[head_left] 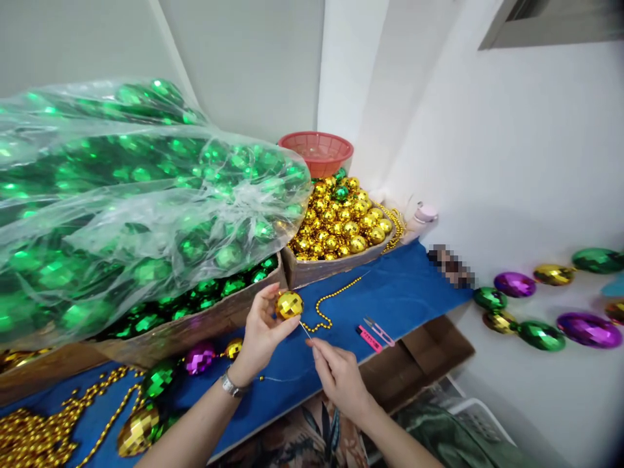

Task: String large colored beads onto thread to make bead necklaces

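Observation:
My left hand [257, 335], with a watch at its wrist, holds a shiny gold faceted ball [289, 305] between thumb and fingers above the blue table. Just below it, my right hand [340, 376] pinches a thin, pale needle-like piece [305, 330] whose upper end meets the underside of the ball. Whether it goes into the ball I cannot tell. Behind my hands a string of small gold beads [324, 313] curves across the cloth. A purple ball [199, 357], a green ball [158, 378] and a large gold ball [139, 430] lie strung left of my left forearm.
Gold balls fill a cardboard box [336, 265] behind my hands, near a red basket [316, 140]. A bulky clear bag [146, 195] of green balls stands at left. Pink thread snips [380, 331] and a pink cutter [368, 338] lie right. Gold bead strands [39, 435] heap at lower left.

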A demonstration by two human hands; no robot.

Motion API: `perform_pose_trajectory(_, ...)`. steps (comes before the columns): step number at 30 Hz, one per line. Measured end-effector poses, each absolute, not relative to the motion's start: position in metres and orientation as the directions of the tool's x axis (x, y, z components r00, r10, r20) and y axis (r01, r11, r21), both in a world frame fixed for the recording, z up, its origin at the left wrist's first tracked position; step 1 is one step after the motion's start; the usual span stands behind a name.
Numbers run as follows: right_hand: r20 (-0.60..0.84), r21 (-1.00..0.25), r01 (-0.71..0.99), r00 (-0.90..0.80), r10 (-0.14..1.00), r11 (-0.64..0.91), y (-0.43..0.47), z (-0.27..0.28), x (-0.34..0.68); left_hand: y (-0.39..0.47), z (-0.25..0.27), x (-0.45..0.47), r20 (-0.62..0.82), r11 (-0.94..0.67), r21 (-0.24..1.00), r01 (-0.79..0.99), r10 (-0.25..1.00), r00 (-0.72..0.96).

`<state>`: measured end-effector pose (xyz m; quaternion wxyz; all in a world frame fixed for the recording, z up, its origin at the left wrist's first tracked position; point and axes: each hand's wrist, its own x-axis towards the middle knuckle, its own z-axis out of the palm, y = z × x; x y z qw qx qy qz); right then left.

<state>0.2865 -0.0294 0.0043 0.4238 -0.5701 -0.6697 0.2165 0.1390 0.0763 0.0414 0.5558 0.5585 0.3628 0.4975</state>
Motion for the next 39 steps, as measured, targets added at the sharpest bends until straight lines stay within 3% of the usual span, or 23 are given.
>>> perform_pose_trajectory(10, 0.432, -0.615, 0.685, -0.121, 0.894, 0.39, -0.025, -0.009, 0.279, 0.062, 0.041, 0.117, 0.161, -0.128, 0.974, -0.185, 0.971, 0.174)
perform_pose_trajectory(17, 0.453, -0.651, 0.622, -0.141, 0.88, 0.435, -0.02, -0.006, 0.267, 0.059, 0.038, 0.1, 0.141, -0.114, 0.964, -0.242, 0.985, 0.097)
perform_pose_trajectory(39, 0.459, -0.59, 0.674, -0.173, 0.871, 0.445, -0.026, -0.001, 0.257, 0.049, 0.04, 0.092, 0.158, -0.151, 0.965, -0.213, 0.987, 0.02)
